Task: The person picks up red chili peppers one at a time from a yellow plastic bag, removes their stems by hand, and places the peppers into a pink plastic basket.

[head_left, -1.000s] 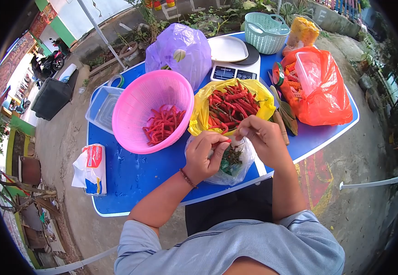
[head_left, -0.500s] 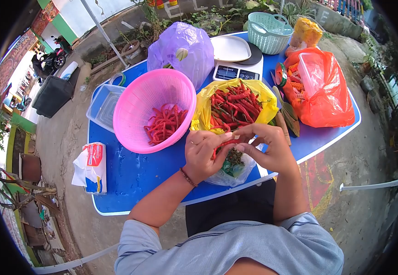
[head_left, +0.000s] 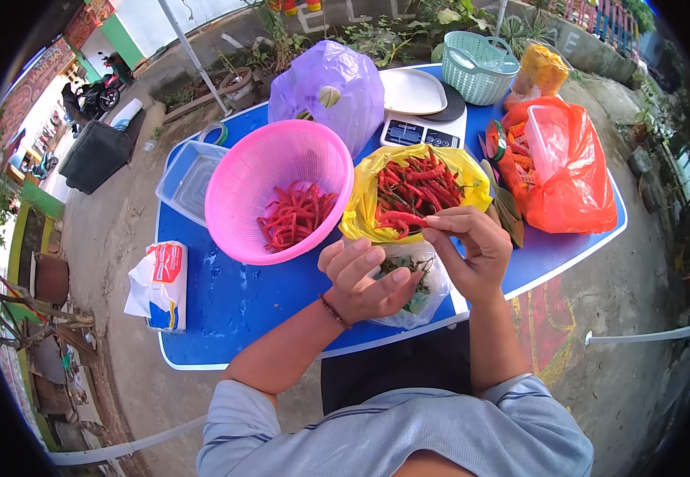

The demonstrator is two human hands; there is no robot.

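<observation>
Red chili (head_left: 403, 219) is pinched in the right hand (head_left: 472, 246) fingertips, just above the yellow bag (head_left: 358, 208) of chilies. Left hand (head_left: 365, 278) hangs loosely curled, holding nothing, over the clear bag (head_left: 434, 288) of stems. Advise gripping near the stem end. Pink colander (head_left: 237, 187) adjoins left; counter (head_left: 233, 310) edge lies close beneath the clear bag.

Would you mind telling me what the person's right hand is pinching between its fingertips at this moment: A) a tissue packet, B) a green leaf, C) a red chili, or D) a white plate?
C: the right hand pinches a red chili at its fingertips, just at the edge of the yellow bag of chilies, while the left hand sits open over the clear bag of green stems.
</observation>
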